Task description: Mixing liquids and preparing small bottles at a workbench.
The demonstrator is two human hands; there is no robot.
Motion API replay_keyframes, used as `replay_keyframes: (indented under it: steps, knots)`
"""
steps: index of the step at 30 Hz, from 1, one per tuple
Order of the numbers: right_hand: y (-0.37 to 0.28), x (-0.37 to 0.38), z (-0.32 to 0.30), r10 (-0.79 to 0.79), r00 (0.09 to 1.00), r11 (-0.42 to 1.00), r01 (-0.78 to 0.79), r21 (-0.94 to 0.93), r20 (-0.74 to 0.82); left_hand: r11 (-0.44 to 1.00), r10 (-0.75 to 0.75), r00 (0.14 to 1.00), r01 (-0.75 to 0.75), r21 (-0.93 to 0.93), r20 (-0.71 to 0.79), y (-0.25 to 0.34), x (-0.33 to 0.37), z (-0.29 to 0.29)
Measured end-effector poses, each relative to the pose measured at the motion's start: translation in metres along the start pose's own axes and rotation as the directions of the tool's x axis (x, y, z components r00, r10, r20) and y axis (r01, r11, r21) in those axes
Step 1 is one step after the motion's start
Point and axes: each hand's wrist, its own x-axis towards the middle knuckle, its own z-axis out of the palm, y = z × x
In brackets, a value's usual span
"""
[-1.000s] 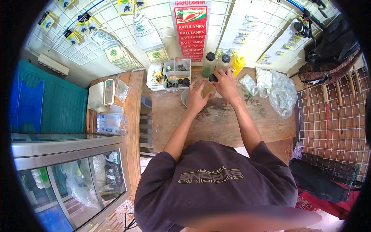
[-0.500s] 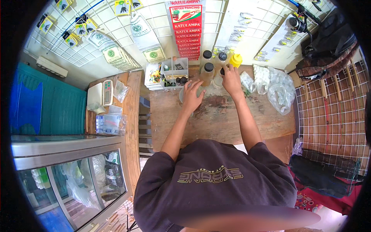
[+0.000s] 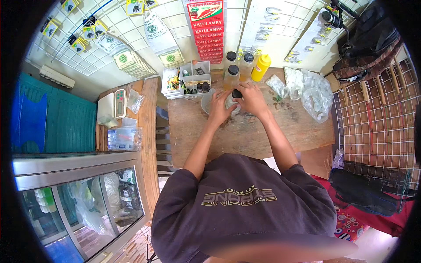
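Observation:
A small clear bottle (image 3: 231, 102) with a black cap stands between my hands near the middle of the wooden table. My left hand (image 3: 219, 107) is closed about its left side, the thumb on its near side. From the right, my right hand (image 3: 252, 101) holds the same bottle close under the cap, hiding part of it. Just left of my left hand sits a pale round tub (image 3: 205, 101), partly covered by the fingers. Behind the hands are several black-capped bottles (image 3: 232, 77) and a yellow squeeze bottle (image 3: 261, 68).
A grey divided organizer (image 3: 193, 79) with small items is at the table's back left. Clear plastic bags (image 3: 316, 98), some with white contents, lie at the right. On the left side bench rests a digital scale (image 3: 115, 105). Hanging packets (image 3: 206, 30) line the wire grid behind.
My right hand has brought a black-capped bottle from beside the yellow squeeze bottle toward me and left. My left hand has closed on it too. The view has shifted slightly.

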Motion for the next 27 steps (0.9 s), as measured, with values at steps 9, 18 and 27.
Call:
replay_keyframes:
  steps: [9,18,27]
  knots:
    - [0.002,-0.005,0.009,0.036,0.997,0.999,-0.033,0.04,-0.064,1.0,-0.014,0.999,0.015,-0.008,0.048,0.001,0.003,-0.004]
    - [0.01,-0.004,-0.006,-0.127,0.978,0.966,0.159,0.202,-0.163,1.0,-0.016,0.997,0.015,0.016,0.072,-0.002,0.006,-0.003]
    - [0.017,-0.003,-0.009,-0.198,0.961,0.883,0.259,0.392,-0.191,0.998,-0.048,0.996,0.046,0.03,0.072,-0.001,0.005,-0.008]
